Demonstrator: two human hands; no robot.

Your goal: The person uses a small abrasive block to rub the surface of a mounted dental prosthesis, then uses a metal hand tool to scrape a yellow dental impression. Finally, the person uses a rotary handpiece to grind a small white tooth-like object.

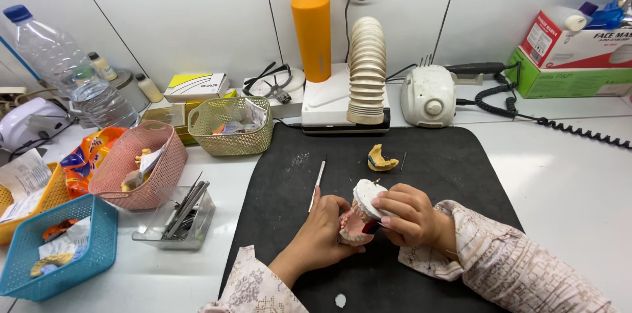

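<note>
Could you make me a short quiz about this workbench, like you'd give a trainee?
1. True or false: both hands hold the dental model.
2. Which basket is nearest the orange bottle: A pink, B green, C blue?
3. What lies on the black mat just beyond the hands?

Key:
1. True: left hand and right hand grip it.
2. B, the green basket.
3. A yellowish cast and a thin tool.

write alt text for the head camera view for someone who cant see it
Over a black mat on a white bench, a person's left hand and right hand together hold a pink and white dental model. A thin metal tool and a yellowish dental cast lie on the mat; baskets stand left.
</note>
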